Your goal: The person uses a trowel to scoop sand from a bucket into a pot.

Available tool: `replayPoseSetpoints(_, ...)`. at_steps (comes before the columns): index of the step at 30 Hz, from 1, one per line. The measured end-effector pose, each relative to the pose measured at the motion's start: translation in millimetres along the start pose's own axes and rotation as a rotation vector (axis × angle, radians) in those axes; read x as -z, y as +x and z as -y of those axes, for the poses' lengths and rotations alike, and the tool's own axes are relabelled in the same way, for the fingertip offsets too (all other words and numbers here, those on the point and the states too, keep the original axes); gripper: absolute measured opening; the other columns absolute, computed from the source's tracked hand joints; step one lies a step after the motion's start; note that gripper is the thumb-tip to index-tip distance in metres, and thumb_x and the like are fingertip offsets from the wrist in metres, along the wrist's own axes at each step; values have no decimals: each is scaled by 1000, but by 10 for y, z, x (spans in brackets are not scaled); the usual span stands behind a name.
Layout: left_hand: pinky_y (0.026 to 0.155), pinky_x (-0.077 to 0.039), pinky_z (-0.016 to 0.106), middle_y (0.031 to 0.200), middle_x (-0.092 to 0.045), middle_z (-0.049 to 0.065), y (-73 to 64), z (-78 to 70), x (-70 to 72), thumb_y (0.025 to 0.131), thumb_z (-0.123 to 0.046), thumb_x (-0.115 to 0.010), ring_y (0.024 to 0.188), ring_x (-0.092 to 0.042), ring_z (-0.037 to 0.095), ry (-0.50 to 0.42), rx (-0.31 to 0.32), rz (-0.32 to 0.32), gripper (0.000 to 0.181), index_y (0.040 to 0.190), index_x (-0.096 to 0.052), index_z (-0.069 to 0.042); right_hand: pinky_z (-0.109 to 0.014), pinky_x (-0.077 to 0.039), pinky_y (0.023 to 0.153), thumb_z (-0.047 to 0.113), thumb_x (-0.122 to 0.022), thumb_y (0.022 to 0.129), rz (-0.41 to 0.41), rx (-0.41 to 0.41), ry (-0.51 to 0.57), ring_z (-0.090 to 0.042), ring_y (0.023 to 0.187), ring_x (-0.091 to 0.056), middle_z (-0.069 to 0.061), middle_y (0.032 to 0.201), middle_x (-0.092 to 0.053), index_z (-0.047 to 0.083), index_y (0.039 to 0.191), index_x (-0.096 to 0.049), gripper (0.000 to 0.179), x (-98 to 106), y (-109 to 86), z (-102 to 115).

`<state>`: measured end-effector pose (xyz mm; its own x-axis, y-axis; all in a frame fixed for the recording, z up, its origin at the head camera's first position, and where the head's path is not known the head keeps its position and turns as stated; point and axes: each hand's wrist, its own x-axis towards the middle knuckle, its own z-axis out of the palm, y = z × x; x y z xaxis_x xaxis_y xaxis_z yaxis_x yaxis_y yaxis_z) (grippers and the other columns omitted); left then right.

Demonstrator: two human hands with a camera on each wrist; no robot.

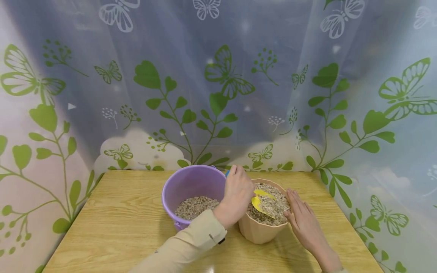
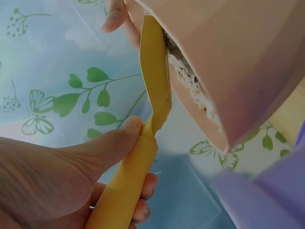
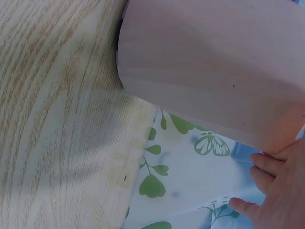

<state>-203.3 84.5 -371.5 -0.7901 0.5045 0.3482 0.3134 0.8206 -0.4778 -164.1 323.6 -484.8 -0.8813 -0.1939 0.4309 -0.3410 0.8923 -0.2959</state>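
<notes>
My left hand (image 1: pixel 238 191) grips the handle of a yellow hand trowel (image 1: pixel 258 204), thumb laid along its top. In the left wrist view the trowel's blade (image 2: pixel 156 67) reaches over the rim of a peach faceted flower pot (image 1: pixel 261 230). Grainy, gravel-like potting mix (image 1: pixel 278 204) fills that pot nearly to the rim. My right hand (image 1: pixel 306 223) rests against the pot's right side with its fingers straight, fingertips at the rim. Left of the pot stands a purple bucket (image 1: pixel 186 178) with a lower layer of the same grainy mix (image 1: pixel 194 206), partly hidden by my left hand.
Bucket and pot stand side by side on a wood-grain table (image 1: pixel 119 212). A curtain (image 1: pixel 266 125) printed with leaves and butterflies hangs behind the table and along both sides.
</notes>
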Motion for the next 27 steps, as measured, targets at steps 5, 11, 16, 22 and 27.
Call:
replayPoseSetpoints(5, 81, -28, 31, 68, -44, -8, -8, 76, 24, 84, -71, -61, 77, -37, 14, 17, -7, 13, 53, 63, -62, -22, -65, -29, 109, 32, -49, 107, -8, 4, 1, -42, 146, -33, -21, 160, -34, 2, 158, -28, 62, -3, -6, 5)
replayPoseSetpoints(11, 82, -28, 30, 70, -43, -8, -11, 178, 64, 84, -69, -63, 79, -36, 14, 46, -10, 41, 50, 66, -63, -22, -67, -28, 109, 32, -48, 108, 0, -1, 12, -42, 147, -31, -20, 161, -33, 3, 158, -27, 62, -15, -3, -2)
replayPoseSetpoints(16, 84, -27, 31, 72, -44, -7, 7, 261, 85, 85, -68, -63, 81, -36, 15, 74, -28, 87, 50, 68, -62, -21, -67, -29, 108, 31, -48, 108, -7, 6, 13, -43, 145, -32, -21, 160, -33, 3, 158, -27, 62, -16, -5, -5)
replayPoseSetpoints(22, 84, -27, 31, 71, -40, -6, 18, 338, 94, 97, -40, -67, 80, -33, 16, 130, -35, 72, 40, 65, -52, -20, -67, -29, 108, 31, -49, 107, -3, 8, 8, -43, 146, -32, -21, 160, -33, 3, 158, -27, 62, -12, -3, 2)
replayPoseSetpoints(27, 87, -28, 32, 72, -39, -5, 37, 388, 81, 97, -18, -65, 82, -33, 17, 165, -46, 77, 34, 66, -51, -20, -67, -28, 108, 30, -49, 108, 9, 1, 16, -44, 146, -31, -21, 161, -33, 3, 159, -26, 62, -15, 5, 7)
